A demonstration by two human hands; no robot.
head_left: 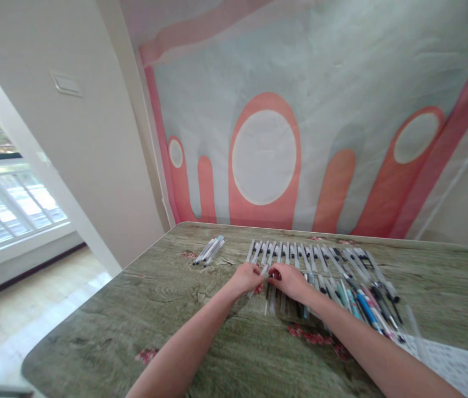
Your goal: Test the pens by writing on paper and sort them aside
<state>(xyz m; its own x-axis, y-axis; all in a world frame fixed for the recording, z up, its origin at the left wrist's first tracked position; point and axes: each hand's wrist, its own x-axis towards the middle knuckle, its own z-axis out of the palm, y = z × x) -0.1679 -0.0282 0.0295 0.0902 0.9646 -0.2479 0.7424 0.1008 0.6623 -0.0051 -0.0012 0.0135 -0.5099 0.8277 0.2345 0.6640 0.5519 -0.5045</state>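
Observation:
My left hand (247,277) is closed in a pinch on a thin, clear pen barrel (264,271) above the table. From the other side, my right hand (289,281) pinches at the same barrel; a small dark bit shows by its fingertips, too blurred to name. Just beyond the hands lies a long row of clear pens (296,255) with dark grips, side by side. Under and beside my right hand are loose pen parts (273,301) and several coloured pens, among them a blue pen (365,308). My right hand and forearm hide some of them.
A small bundle of pens (209,250) lies apart at the back left of the wood-patterned table (167,309). A printed sheet (462,365) is at the front right, with a clear tube (415,329) at its edge. A papered wall (201,99) rises behind the table.

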